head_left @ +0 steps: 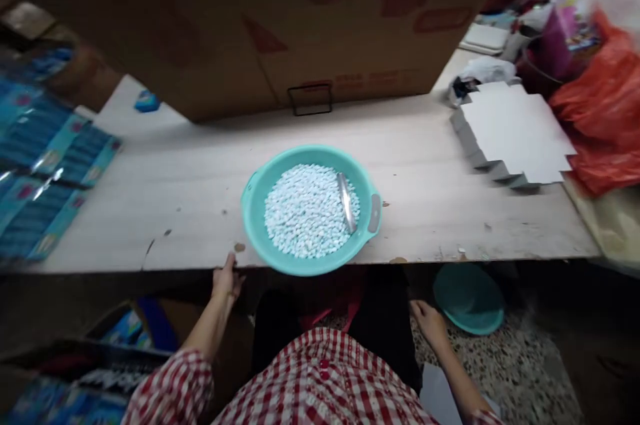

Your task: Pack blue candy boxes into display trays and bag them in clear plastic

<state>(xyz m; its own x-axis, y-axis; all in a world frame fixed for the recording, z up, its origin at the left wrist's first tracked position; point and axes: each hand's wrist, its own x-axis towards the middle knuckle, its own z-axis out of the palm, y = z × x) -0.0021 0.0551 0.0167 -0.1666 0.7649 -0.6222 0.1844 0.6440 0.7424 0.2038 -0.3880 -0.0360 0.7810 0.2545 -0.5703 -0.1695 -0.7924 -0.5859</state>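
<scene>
My left hand (227, 283) is at the front edge of the pale table (190, 191). Its thumb points up over the edge, apart from the fingers, and nothing shows in it. Low beside my right thigh is my right hand (429, 323), loosely bent, with its fingertips partly hidden and no held thing visible. Between and above the hands, a turquoise basin (310, 267) stands at the table's front edge. Small pale blue-white pellets (305, 211) lie in it. A shiny metal scoop-like piece (346, 203) rests on the pellets at the right. Neither hand touches the basin.
A large cardboard box (320, 31) stands at the back, with a thin dark wire frame (310, 99) before it. Stacked white card pieces (517, 131) and a red plastic bag (610, 105) are right. Blue packs (50, 165) are left. Another turquoise basin (470, 298) sits below the table.
</scene>
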